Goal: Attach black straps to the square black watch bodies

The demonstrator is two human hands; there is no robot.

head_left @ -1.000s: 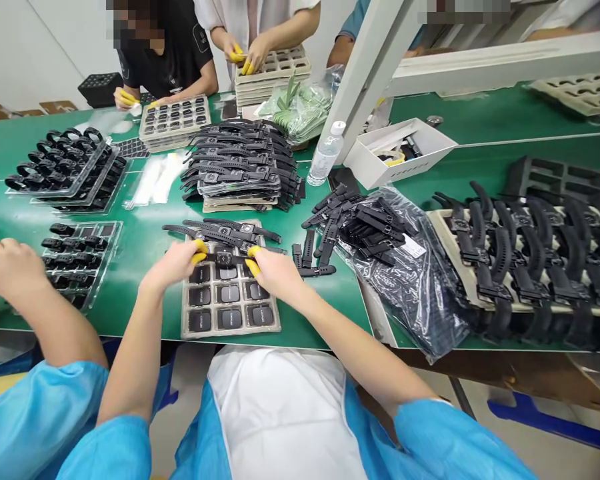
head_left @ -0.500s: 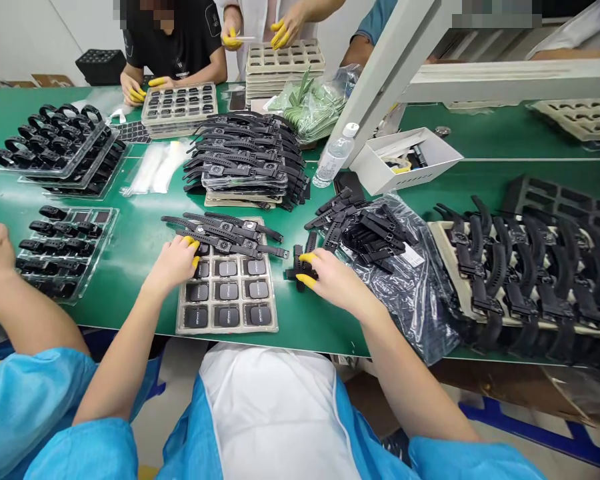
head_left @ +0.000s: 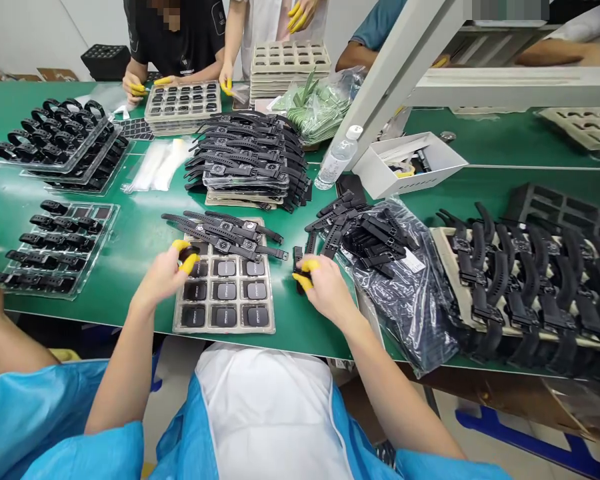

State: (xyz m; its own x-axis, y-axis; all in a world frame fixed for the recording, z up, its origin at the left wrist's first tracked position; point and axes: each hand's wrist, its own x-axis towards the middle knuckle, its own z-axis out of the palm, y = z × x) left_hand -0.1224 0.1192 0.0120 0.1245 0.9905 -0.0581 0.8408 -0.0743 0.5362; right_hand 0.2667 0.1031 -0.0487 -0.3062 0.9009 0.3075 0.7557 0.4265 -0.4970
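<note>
My left hand (head_left: 161, 275), with yellow finger cots, pinches a small black watch body (head_left: 189, 253) just above the left edge of a beige tray (head_left: 269, 321). Square black watch faces (head_left: 225, 291) sit in the tray's compartments. Several watches with straps attached (head_left: 225, 233) lie across its far end. To the right of the tray, my right hand (head_left: 325, 285) has thumb and finger closed on a black watch strap (head_left: 301, 271). Beyond that hand, loose black straps (head_left: 377, 233) are heaped on a clear plastic bag (head_left: 405, 320).
Stacked trays of strapped watches (head_left: 247, 160) stand behind the tray. A water bottle (head_left: 339, 160) and white box (head_left: 415, 175) are near the slanted post (head_left: 395, 80). More watches fill trays at left (head_left: 63, 250) and right (head_left: 520, 267). Co-workers sit opposite and at left.
My left hand has drawn back left from the strapped watches, and a watch body now shows between its fingers. My right hand has shifted slightly, its fingers closing on a strap.
</note>
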